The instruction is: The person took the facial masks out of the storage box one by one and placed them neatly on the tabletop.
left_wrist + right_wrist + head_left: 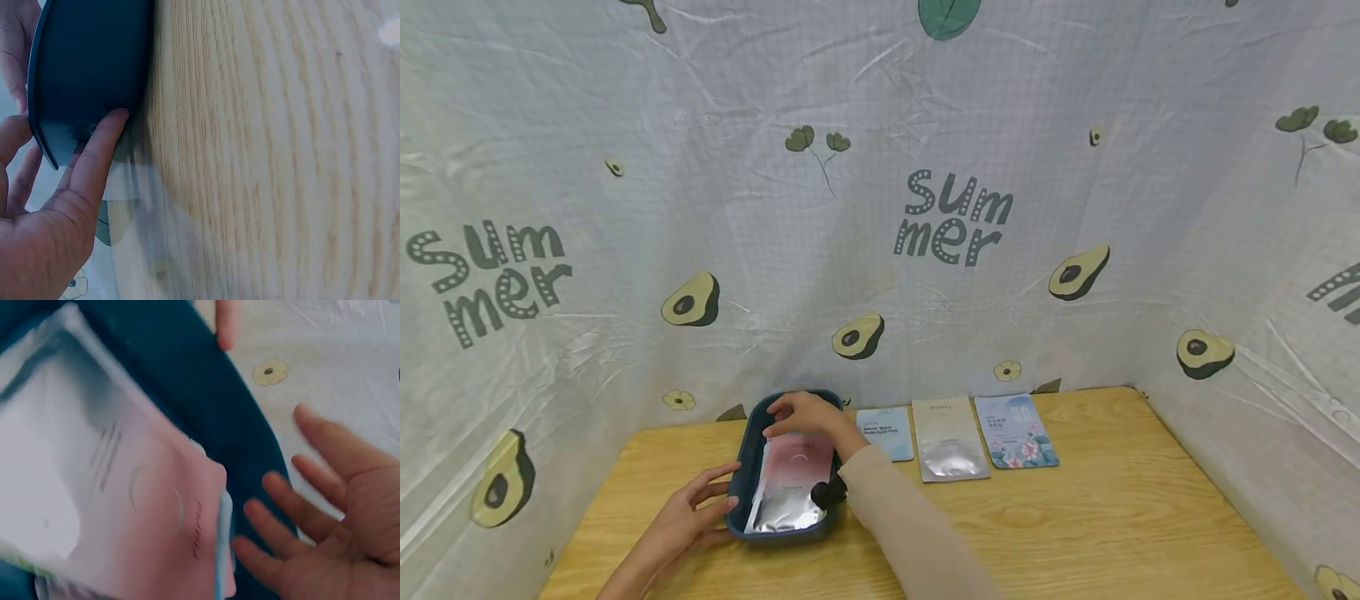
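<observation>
A dark blue plastic bin stands on the table's left side, close to the back cloth. Inside lies a pink and silver sachet, flat on top of other packets whose edges show in the right wrist view. My left hand touches the bin's left wall from outside, its fingers fairly straight; one fingertip presses low on the wall in the left wrist view. Over the bin's far end is my right hand, fingers spread and holding nothing, just beyond the sachet's printed end.
Right of the bin, three sachets lie in a row: a small light blue one, a cream and silver one and a blue floral one. A white printed cloth encloses the wooden table at the back and both sides.
</observation>
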{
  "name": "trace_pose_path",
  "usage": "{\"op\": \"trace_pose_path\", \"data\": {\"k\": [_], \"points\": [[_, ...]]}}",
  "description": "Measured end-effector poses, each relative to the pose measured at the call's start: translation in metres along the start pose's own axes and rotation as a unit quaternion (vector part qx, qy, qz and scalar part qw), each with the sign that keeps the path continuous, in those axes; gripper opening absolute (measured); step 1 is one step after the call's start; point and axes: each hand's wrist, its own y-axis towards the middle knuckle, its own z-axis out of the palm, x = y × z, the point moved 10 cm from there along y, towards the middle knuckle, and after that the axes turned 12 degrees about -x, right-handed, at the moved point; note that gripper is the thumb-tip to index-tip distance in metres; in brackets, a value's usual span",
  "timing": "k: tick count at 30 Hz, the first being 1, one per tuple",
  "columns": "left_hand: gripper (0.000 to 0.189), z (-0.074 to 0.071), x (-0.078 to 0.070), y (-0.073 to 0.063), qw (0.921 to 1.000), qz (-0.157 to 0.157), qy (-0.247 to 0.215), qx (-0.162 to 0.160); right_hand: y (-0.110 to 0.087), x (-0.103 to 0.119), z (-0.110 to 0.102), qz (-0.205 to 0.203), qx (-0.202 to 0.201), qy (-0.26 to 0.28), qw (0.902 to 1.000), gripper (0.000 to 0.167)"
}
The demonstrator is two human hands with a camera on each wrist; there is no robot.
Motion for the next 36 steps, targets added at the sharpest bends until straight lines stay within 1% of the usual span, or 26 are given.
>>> {"op": "trace_pose_path", "data": {"k": [3,6,10,12,15,20,24,27,30,33,36], "points": [[0.064,0.0,0.0,0.001,1.0,-0.001,0.004,-0.004,-0.002,-0.007,0.002,0.041,-0.011,-0.022,0.9989,0.045],[0.065,-0.001,0.0,0.0,0.9999,-0.004,0.011,-0.012,-0.004,-0.012,0.006,0.07,-0.012,-0.056,0.9959,0.047],[0.065,-0.002,-0.001,0.0,0.9996,-0.004,0.018,-0.019,-0.004,-0.016,0.008,0.088,-0.021,-0.105,0.9903,0.046],[0.066,-0.001,-0.002,0.0,0.9997,-0.002,0.018,-0.017,-0.003,-0.019,0.006,0.094,-0.031,-0.13,0.9865,0.044],[0.066,0.001,-0.003,0.001,0.9999,0.001,0.014,-0.01,-0.002,-0.024,0.004,0.1,-0.031,-0.167,0.9804,0.039],[0.067,0.0,-0.003,0.001,0.9998,0.002,0.016,-0.011,-0.003,-0.022,0.006,0.084,-0.013,-0.216,0.9727,0.04],[0.068,-0.001,-0.001,0.001,0.9996,-0.002,0.02,-0.017,-0.001,-0.02,0.006,0.069,-0.016,-0.247,0.9665,0.045],[0.069,-0.002,0.0,0.001,0.9996,-0.003,0.021,-0.02,0.001,-0.019,0.006,0.066,-0.025,-0.245,0.967,0.046],[0.069,-0.002,0.0,0.0,0.9996,-0.002,0.021,-0.02,0.002,-0.018,0.006,0.06,-0.029,-0.232,0.9706,0.039],[0.068,-0.002,0.0,-0.001,0.9996,-0.002,0.02,-0.018,0.003,-0.016,0.009,0.026,-0.018,-0.231,0.9723,0.03],[0.068,0.0,0.0,-0.002,0.9998,0.001,0.016,-0.012,0.004,-0.012,0.012,-0.026,-0.008,-0.24,0.9703,0.02]]}}
